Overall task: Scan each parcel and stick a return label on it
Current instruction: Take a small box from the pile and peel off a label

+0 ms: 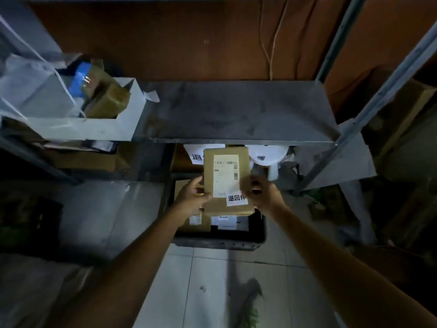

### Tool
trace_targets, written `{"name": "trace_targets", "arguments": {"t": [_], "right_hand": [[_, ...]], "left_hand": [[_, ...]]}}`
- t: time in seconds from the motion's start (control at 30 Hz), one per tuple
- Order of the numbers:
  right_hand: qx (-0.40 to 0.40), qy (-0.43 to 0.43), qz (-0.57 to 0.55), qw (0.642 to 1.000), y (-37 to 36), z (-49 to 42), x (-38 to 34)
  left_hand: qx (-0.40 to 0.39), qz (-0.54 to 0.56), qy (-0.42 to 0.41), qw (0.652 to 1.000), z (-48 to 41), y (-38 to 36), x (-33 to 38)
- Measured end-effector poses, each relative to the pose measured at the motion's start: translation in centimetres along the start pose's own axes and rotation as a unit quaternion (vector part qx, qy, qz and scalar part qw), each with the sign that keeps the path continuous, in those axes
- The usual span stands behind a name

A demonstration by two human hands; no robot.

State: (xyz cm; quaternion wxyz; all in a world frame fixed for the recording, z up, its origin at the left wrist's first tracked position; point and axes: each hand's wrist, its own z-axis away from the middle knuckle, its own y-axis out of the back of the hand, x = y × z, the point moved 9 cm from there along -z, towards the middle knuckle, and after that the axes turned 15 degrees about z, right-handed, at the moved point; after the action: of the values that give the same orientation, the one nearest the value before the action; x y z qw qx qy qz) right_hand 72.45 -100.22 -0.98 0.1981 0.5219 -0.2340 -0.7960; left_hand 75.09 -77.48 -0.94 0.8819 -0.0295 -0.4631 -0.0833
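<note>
A brown cardboard parcel (225,210) is held up between my two hands, just below the shelf's front edge. It carries a white shipping label (225,176) with barcodes, and a small white return label (236,198) with black characters overlaps that label's lower right corner. My left hand (192,197) grips the parcel's left edge. Fingers of my right hand (261,194) curl over its right edge beside the return label. Under the parcel a black crate (220,241) on the floor holds more labelled parcels (197,221).
A grey metal shelf (236,112) runs across the middle. At its left stands a white open box (78,131) with a blue item and taped packages. Behind the parcel lie a white roll (268,156) and a printed sheet (195,155). Dark boxes flank both sides; tiled floor below.
</note>
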Motion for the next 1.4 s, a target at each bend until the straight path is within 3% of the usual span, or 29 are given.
{"name": "trace_targets", "arguments": {"t": [0.27, 0.77, 1.23, 1.4], "right_hand": [[-0.061, -0.070, -0.021, 0.995, -11.5, -11.8, 10.8], [-0.050, -0.135, 0.031, 0.989, -28.5, -26.5, 24.3], [-0.069, -0.145, 0.052, 0.986, -31.8, -29.4, 26.7], [-0.114, -0.155, 0.132, 0.972, -29.4, -27.9, 24.7]], "left_hand": [[0.010, 0.000, 0.068, 0.998, -14.0, 1.8, -11.6], [0.012, -0.018, 0.096, 0.995, -34.5, 6.9, -28.2], [0.022, -0.147, 0.065, 0.987, -38.5, 7.4, -30.2], [-0.001, -0.223, 0.065, 0.973, -35.9, 7.5, -26.8]]}}
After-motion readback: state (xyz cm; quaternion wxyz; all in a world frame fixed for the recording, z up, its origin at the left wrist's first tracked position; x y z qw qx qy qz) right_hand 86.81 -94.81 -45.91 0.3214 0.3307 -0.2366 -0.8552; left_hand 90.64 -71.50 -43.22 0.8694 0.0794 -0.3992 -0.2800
